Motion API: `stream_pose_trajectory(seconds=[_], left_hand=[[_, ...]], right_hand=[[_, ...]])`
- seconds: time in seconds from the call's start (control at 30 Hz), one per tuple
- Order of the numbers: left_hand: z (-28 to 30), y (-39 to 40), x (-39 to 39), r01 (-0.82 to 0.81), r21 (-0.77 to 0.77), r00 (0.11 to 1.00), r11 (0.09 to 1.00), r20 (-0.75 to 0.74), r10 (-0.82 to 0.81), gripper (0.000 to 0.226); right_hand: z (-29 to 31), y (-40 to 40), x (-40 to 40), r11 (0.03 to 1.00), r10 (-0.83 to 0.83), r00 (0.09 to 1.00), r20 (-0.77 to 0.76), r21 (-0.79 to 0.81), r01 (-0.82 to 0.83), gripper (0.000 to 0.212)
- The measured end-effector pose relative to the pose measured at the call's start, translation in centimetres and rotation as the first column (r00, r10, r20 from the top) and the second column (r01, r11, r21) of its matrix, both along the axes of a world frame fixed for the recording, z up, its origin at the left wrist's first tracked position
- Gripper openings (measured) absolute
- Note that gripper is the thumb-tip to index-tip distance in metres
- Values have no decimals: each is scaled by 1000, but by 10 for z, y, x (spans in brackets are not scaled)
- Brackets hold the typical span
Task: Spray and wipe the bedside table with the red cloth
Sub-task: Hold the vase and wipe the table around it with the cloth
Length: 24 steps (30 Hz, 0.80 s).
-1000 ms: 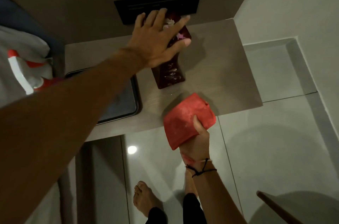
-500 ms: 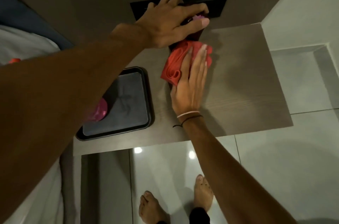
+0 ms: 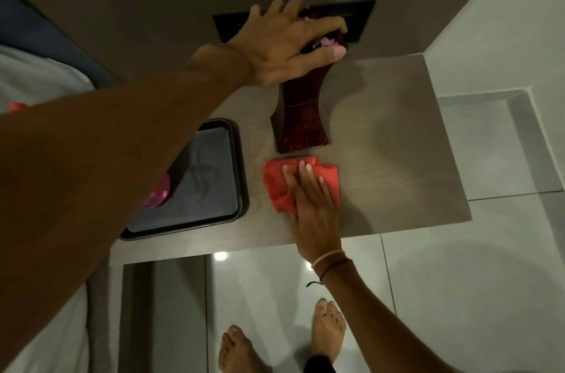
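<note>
The grey wood-grain bedside table (image 3: 397, 152) fills the middle of the head view. The red cloth (image 3: 276, 186) lies crumpled on it near the front, and my right hand (image 3: 312, 204) presses flat on the cloth with fingers spread. Just behind the cloth a dark red vase (image 3: 301, 121) stands with its base at the table. My left hand (image 3: 284, 42) grips the vase's top by the pink flowers, up against the wall. A red bit at the far left edge (image 3: 16, 106), on the bed, is too little to identify.
A black tray (image 3: 214, 207) holding a pink object (image 3: 159, 193) sits on the table's left part, partly under my left forearm. A black wall panel (image 3: 360, 17) is behind the vase. Bedding lies at left. Glossy floor tiles and my bare feet (image 3: 327, 330) are below.
My right hand has slid the cloth from under the vase toward the table's front. The vase, hidden before, now shows down to its base, with my left hand still gripping its top.
</note>
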<state>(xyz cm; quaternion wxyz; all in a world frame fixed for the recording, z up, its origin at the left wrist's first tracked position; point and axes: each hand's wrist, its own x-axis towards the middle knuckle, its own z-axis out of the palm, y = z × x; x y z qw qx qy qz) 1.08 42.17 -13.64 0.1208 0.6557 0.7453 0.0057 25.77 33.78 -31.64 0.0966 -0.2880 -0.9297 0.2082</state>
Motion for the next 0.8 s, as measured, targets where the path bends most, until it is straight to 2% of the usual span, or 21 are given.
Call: stream_pose_trajectory(seconds=[0.07, 0.1, 0.17, 0.23, 0.27, 0.3, 0.4, 0.53, 0.57, 0.63, 0.8], left_hand=[[0, 2, -5, 5, 5, 1000, 1000, 17, -5, 70], [0, 3, -9, 8, 3, 1000, 1000, 30, -8, 70], [0, 4, -12, 21, -9, 999, 1000, 35, -20, 71], [-1, 2, -11, 33, -17, 999, 999, 39, -32, 71], [0, 0, -11, 37, -21, 998, 999, 50, -36, 71], [1, -2, -11, 38, -26, 997, 999, 65, -36, 70], [0, -7, -9, 21, -27, 996, 999, 85, -19, 67], [-4, -6, -8, -9, 19, 992, 1000, 128, 7, 64], [-5, -5, -9, -15, 18, 990, 1000, 139, 12, 65], [-5, -3, -12, -34, 15, 987, 999, 158, 31, 65], [-5, 0, -13, -55, 17, 980, 998, 192, 51, 60]], right_hand=[[22, -8, 0, 954, -217, 938, -269, -263, 145, 54], [34, -10, -3, 899, -365, 854, -371, -377, 220, 51], [60, -11, -13, 775, -618, 607, -499, -516, 365, 40], [79, -4, -24, 694, -719, 386, -578, -587, 416, 45], [82, 3, -28, 686, -726, 320, -609, -608, 398, 49], [83, 11, -31, 685, -725, 292, -624, -611, 396, 52], [75, 24, -48, 667, -743, 384, -548, -564, 487, 60], [56, 22, -87, 807, -590, 727, -352, -290, 514, 74], [50, 20, -95, 832, -554, 780, -291, -219, 509, 74], [38, 17, -103, 847, -528, 821, -219, -57, 529, 71], [18, 16, -94, 864, -401, 885, -238, 223, 451, 55]])
